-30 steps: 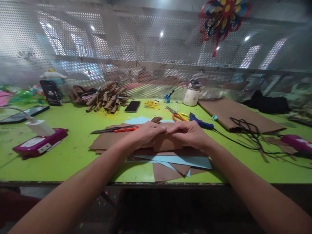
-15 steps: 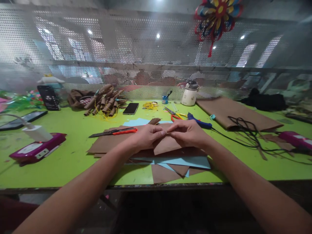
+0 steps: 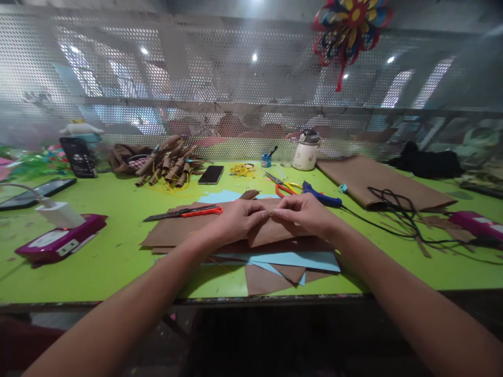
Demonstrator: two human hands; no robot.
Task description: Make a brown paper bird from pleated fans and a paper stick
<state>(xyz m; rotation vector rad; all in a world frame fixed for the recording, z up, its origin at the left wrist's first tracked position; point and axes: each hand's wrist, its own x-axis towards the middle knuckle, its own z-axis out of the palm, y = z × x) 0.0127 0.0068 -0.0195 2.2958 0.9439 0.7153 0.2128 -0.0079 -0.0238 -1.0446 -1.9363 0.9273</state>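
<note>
We have our left hand (image 3: 238,219) and right hand (image 3: 308,213) nearly meeting, thumbs and fingertips of both pinching the upper edge of a small brown paper piece (image 3: 267,233). The piece slants down from our fingers toward us; whether its pinched edge is folded or rolled is too small to tell. Directly beneath our grip lies a stack of brown sheets (image 3: 168,233), with light blue strips (image 3: 298,261) poking out on the near side. Just left of our grip, a red-and-black cutting tool (image 3: 202,210) rests on the stack; just beyond our fingers is a bunch of thin brown strips (image 3: 250,195). Past our right hand sit orange- and yellow-handled tools (image 3: 288,188) and a blue corded tool (image 3: 326,200). Farther beyond our grip stand a blue jar (image 3: 266,160) and a white bottle (image 3: 304,156), with a phone (image 3: 211,175) and a heap of brown paper rolls (image 3: 171,162) off to the left. Well left of our grip is a purple power strip (image 3: 61,241).
</note>
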